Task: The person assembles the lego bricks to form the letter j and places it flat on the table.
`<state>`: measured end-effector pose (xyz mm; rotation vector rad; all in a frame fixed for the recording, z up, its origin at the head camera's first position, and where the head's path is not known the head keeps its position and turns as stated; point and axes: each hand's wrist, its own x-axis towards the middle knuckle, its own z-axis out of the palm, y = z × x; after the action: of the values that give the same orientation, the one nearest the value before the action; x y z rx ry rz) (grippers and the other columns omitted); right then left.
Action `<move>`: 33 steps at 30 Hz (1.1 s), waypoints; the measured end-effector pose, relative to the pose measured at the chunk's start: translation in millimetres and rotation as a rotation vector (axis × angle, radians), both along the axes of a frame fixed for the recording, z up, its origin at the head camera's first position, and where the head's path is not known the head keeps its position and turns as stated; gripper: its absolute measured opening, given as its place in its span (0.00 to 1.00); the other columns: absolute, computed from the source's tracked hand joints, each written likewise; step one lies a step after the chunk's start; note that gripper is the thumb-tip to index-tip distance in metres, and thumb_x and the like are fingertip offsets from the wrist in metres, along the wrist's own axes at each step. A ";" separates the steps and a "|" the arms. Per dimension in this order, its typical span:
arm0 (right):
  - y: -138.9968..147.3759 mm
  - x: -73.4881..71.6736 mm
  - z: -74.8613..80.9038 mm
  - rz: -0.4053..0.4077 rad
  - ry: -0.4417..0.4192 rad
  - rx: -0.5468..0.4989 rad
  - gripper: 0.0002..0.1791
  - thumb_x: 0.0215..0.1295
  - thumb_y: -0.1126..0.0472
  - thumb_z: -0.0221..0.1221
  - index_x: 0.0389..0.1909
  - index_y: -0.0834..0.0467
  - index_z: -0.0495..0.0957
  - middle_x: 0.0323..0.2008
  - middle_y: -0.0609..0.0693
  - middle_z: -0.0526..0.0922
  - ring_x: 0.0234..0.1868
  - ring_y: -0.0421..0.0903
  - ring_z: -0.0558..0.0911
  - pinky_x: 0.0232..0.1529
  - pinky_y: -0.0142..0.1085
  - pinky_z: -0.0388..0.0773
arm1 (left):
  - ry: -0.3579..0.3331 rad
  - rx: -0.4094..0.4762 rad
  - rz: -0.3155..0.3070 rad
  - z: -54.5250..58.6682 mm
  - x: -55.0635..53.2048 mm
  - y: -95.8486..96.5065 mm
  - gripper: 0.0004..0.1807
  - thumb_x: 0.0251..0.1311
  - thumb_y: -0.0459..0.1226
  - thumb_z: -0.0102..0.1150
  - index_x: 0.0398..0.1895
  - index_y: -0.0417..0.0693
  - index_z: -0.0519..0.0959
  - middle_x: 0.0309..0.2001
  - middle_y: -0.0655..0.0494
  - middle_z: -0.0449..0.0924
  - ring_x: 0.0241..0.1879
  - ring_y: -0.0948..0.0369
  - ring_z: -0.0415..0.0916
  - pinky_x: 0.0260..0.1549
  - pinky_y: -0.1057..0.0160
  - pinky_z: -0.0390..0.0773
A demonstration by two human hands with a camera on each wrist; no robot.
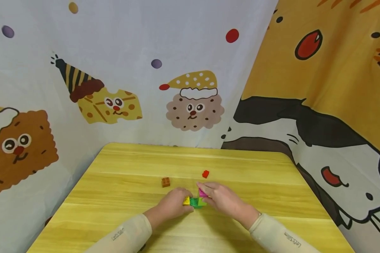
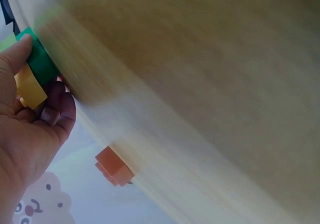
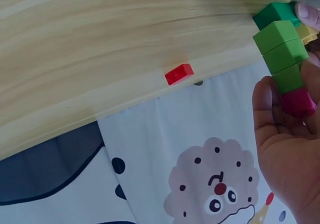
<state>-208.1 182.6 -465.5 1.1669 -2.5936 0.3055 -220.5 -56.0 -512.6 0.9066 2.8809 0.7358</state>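
Near the middle of the table, both hands are on one assembly of toy building bricks. My left hand [image 1: 174, 204] grips its left side, thumb and fingers about the yellow brick [image 1: 186, 201] and the dark green brick [image 2: 42, 59]. A column of light green bricks [image 3: 284, 55] rises from the dark green part, with a pink brick [image 3: 298, 103] on top. The thumb and fingers of my right hand [image 1: 225, 200] pinch the column at the pink brick and the light green one under it. The right hand's palm hides part of these bricks in the right wrist view.
An orange-brown brick [image 1: 166, 182] lies on the wooden table [image 1: 130, 161], beyond the left hand. Farther back, a small red brick [image 1: 205, 174] lies beyond the right hand. A cartoon-printed curtain [image 1: 183, 42] hangs behind the table and along its sides.
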 end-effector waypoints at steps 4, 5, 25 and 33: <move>-0.2 -0.9 -0.4 0.000 -0.013 -0.015 0.35 0.65 0.60 0.75 0.72 0.62 0.77 0.61 0.56 0.88 0.58 0.52 0.89 0.57 0.42 0.88 | -0.010 -0.002 0.003 0.6 0.5 -1.0 0.22 0.60 0.48 0.78 0.53 0.47 0.88 0.47 0.55 0.90 0.44 0.64 0.82 0.48 0.64 0.86; 0.0 -1.1 -0.6 0.003 -0.011 -0.021 0.35 0.64 0.60 0.75 0.72 0.62 0.77 0.61 0.56 0.88 0.58 0.52 0.89 0.57 0.42 0.88 | -0.010 -0.003 0.002 0.9 0.3 -0.9 0.22 0.60 0.48 0.78 0.53 0.47 0.88 0.47 0.55 0.90 0.44 0.64 0.82 0.48 0.64 0.86; 2.1 -5.4 7.1 -0.032 -0.174 -0.049 0.32 0.69 0.54 0.72 0.72 0.57 0.78 0.60 0.54 0.88 0.57 0.49 0.89 0.57 0.43 0.88 | -0.009 0.000 0.024 5.8 2.5 0.2 0.22 0.58 0.47 0.79 0.52 0.47 0.88 0.47 0.55 0.90 0.43 0.64 0.83 0.44 0.67 0.84; 2.3 -6.4 6.4 -0.025 -0.179 -0.057 0.31 0.69 0.54 0.72 0.71 0.58 0.78 0.59 0.54 0.89 0.56 0.48 0.89 0.57 0.44 0.89 | -0.019 -0.003 0.024 3.2 2.0 -0.5 0.23 0.59 0.48 0.79 0.53 0.48 0.88 0.48 0.54 0.90 0.44 0.63 0.83 0.45 0.67 0.85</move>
<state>-214.5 185.0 -459.1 1.1345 -2.7292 0.4971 -218.5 -56.4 -509.4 0.8609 2.8809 0.7384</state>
